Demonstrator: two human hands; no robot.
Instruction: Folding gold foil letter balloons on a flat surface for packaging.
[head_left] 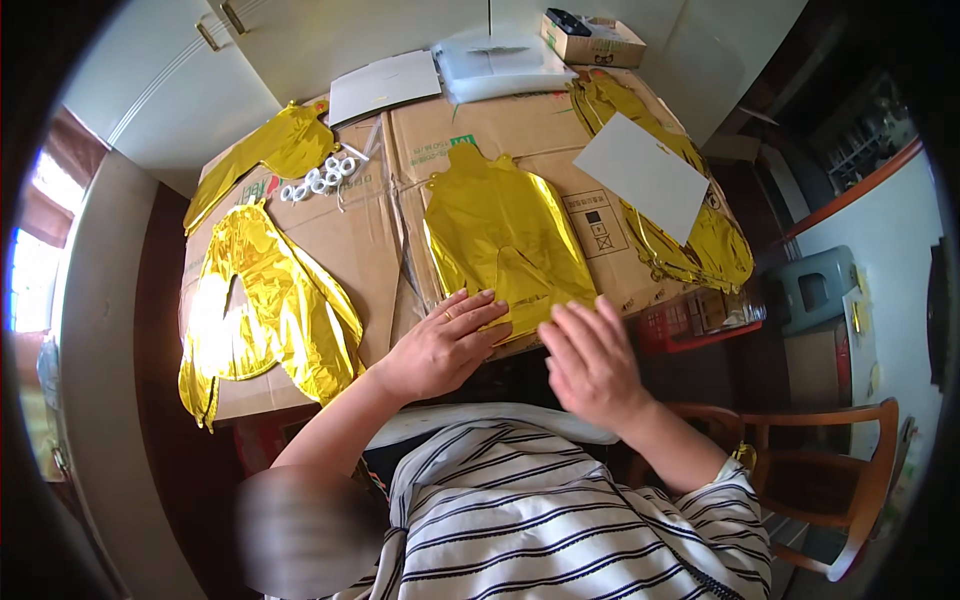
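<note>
Table: it is covered with flattened brown cardboard, and all the things lie on this cardboard.
Left gold balloon: a big deflated foil shape with a hole in it, lying flat at the near left of the table, well apart from both hands.
Middle gold balloon: a flat, folded gold foil piece in the centre of the table, with its near edge at the near edge of the cardboard, under the fingers of both hands.
Right gold balloons: more gold foil at the right edge of the table, partly under a white card.
Far left gold balloon: a smaller folded foil piece at the far left corner.
White card: a flat sheet lying on the right side, tilted.
Grey sheet: flat, at the far side of the table.
Clear plastic bags: a small stack beside the grey sheet, to its right.
Small cardboard box: at the far right corner.
White rings: a small group of little white pieces near the far left balloon.
Left hand: open and flat, with the fingers pressing on the near left corner of the middle gold balloon.
Right hand: open, fingers stretched out and together, with the fingertips at the near right edge of the same balloon; it grips nothing.
Wooden chair: at the near right, beside the person.
</note>
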